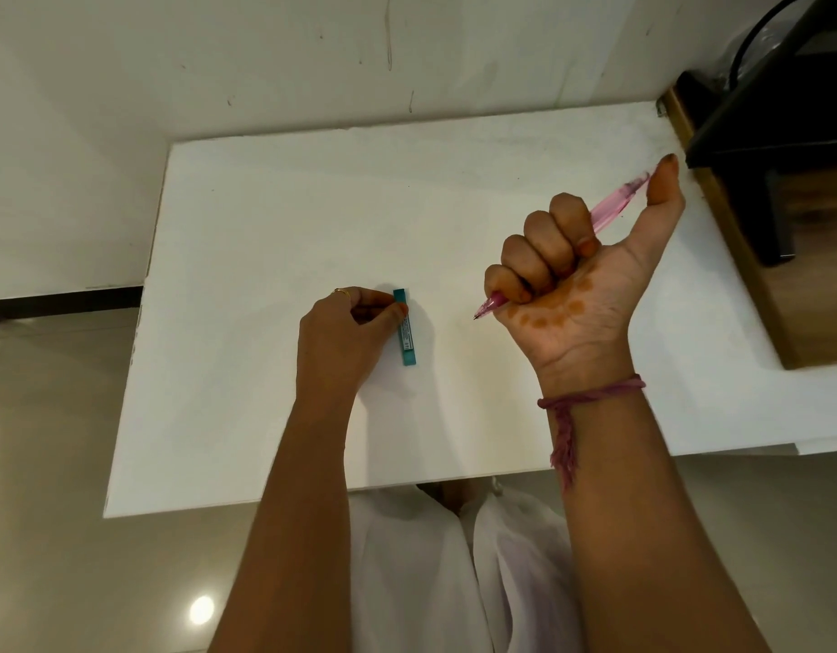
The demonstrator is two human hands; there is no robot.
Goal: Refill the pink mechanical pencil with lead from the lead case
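The pink mechanical pencil [612, 210] is gripped in the fist of my right hand [577, 275], raised above the right part of the white table [266, 205]. Its metal tip pokes out below my little finger and points left; its top end reaches my raised thumb. The teal lead case [407, 339] lies flat on the table near the middle, long side running away from me. My left hand [341, 337] rests beside it and pinches its far end between thumb and fingers.
A wall runs along the table's far edge. At the far right stands a wooden unit [756, 275] with a black object [774, 110] and a cable on it. Tiled floor lies to the left, and my white-clothed lap shows below the near edge.
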